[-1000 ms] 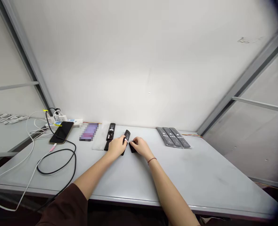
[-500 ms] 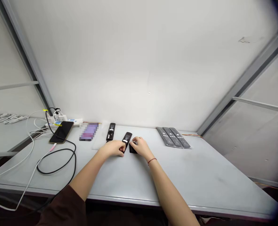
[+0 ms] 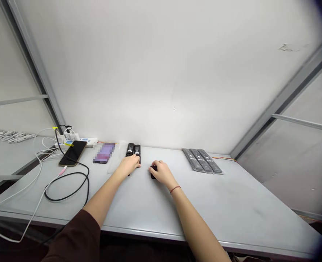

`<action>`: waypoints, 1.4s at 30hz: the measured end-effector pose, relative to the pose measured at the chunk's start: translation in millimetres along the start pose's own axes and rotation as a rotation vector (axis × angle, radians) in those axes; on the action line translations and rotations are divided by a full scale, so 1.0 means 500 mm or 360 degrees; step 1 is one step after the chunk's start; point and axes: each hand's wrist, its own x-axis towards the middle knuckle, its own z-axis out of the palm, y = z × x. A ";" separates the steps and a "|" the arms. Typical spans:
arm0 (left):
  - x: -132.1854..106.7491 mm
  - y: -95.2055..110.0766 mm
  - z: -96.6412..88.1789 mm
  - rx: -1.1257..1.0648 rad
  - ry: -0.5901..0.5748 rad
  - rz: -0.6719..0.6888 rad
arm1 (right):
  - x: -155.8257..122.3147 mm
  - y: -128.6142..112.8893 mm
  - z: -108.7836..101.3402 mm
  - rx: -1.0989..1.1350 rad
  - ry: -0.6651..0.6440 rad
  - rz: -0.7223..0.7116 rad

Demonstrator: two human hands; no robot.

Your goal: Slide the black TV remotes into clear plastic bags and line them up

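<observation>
Two black remote controls lie side by side, backs up with white labels, near the wall: a left one and a right one. My left hand has its fingers closed around the lower part of the right remote and hides much of both. A short way to the right, my right hand grips a small flat black piece, which looks like a battery cover, on the table. The fingers cover most of that piece.
Several wrapped remotes lie in clear plastic at the back right. On the left are a dark phone, a blurred purple screen, a power strip and a looped black cable. The grey table meets a white wall.
My left hand has moved up and left with the remote, setting it straight beside the other one. My right hand stays at nearly the same spot on the black piece.
</observation>
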 end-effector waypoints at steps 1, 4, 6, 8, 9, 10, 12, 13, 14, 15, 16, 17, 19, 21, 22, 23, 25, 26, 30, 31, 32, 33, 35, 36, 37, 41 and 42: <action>0.001 -0.004 0.000 0.0017 0.0012 -0.0004 | -0.002 -0.004 0.002 -0.0012 -0.0007 -0.0013; 0.002 -0.010 -0.001 0.0043 0.0028 -0.0008 | -0.009 -0.016 0.009 -0.0003 -0.0018 -0.0079; 0.003 -0.010 -0.001 0.0057 0.0039 -0.0035 | -0.015 -0.026 0.012 0.0019 -0.0028 -0.0130; 0.005 -0.008 0.001 0.0077 0.0057 -0.0069 | -0.021 -0.035 0.014 0.0046 -0.0049 -0.0185; 0.007 -0.007 0.003 0.0086 0.0064 -0.0079 | -0.023 -0.039 0.014 0.0063 -0.0065 -0.0210; 0.008 -0.005 0.004 0.0094 0.0071 -0.0083 | -0.025 -0.043 0.013 0.0082 -0.0084 -0.0233; 0.009 -0.004 0.004 0.0093 0.0078 -0.0089 | -0.029 -0.051 0.010 0.0125 -0.0124 -0.0268; 0.008 -0.004 0.002 0.0082 0.0082 -0.0096 | -0.031 -0.054 0.008 0.0151 -0.0145 -0.0281; 0.005 -0.006 -0.003 0.0057 0.0084 -0.0101 | -0.032 -0.056 0.006 0.0181 -0.0172 -0.0300; 0.001 -0.010 -0.010 0.0021 0.0087 -0.0103 | -0.034 -0.058 0.005 0.0211 -0.0206 -0.0326; -0.005 -0.015 -0.019 -0.0024 0.0087 -0.0104 | -0.036 -0.060 0.003 0.0236 -0.0241 -0.0358; -0.012 -0.022 -0.031 -0.0074 0.0072 -0.0105 | -0.038 -0.061 0.003 0.0250 -0.0274 -0.0397; -0.030 -0.036 -0.056 -0.0160 0.0000 -0.0129 | -0.042 -0.064 0.003 0.0239 -0.0312 -0.0474; -0.048 -0.047 -0.078 -0.0198 -0.0153 -0.0201 | -0.044 -0.068 0.007 0.0210 -0.0294 -0.0522; -0.056 -0.049 -0.086 -0.0190 -0.0225 -0.0246 | -0.045 -0.070 0.009 0.0202 -0.0274 -0.0535; -0.061 -0.050 -0.091 -0.0166 -0.0283 -0.0290 | -0.046 -0.074 0.012 0.0199 -0.0250 -0.0541; -0.066 -0.047 -0.093 -0.0093 -0.0349 -0.0351 | -0.045 -0.081 0.018 0.0195 -0.0188 -0.0553; -0.066 -0.044 -0.090 -0.0055 -0.0367 -0.0373 | -0.045 -0.084 0.022 0.0190 -0.0154 -0.0565; -0.060 -0.038 -0.076 0.0029 -0.0416 -0.0424 | -0.041 -0.092 0.037 0.0153 -0.0044 -0.0629; -0.058 -0.037 -0.074 0.0037 -0.0420 -0.0436 | -0.040 -0.091 0.041 0.0141 -0.0029 -0.0640; -0.058 -0.038 -0.074 0.0041 -0.0420 -0.0444 | -0.040 -0.091 0.044 0.0127 -0.0016 -0.0648; -0.058 -0.038 -0.074 0.0045 -0.0421 -0.0453 | -0.039 -0.089 0.047 0.0110 -0.0007 -0.0653; -0.058 -0.039 -0.076 0.0050 -0.0423 -0.0472 | -0.039 -0.087 0.051 0.0072 0.0002 -0.0657; -0.059 -0.039 -0.078 0.0049 -0.0424 -0.0473 | -0.038 -0.086 0.053 0.0056 0.0005 -0.0655; -0.059 -0.040 -0.079 0.0048 -0.0427 -0.0476 | -0.038 -0.086 0.053 0.0042 0.0008 -0.0651; -0.060 -0.042 -0.079 0.0031 -0.0437 -0.0465 | -0.036 -0.086 0.053 0.0019 0.0013 -0.0640; -0.060 -0.042 -0.079 0.0026 -0.0435 -0.0460 | -0.035 -0.086 0.053 0.0022 0.0017 -0.0645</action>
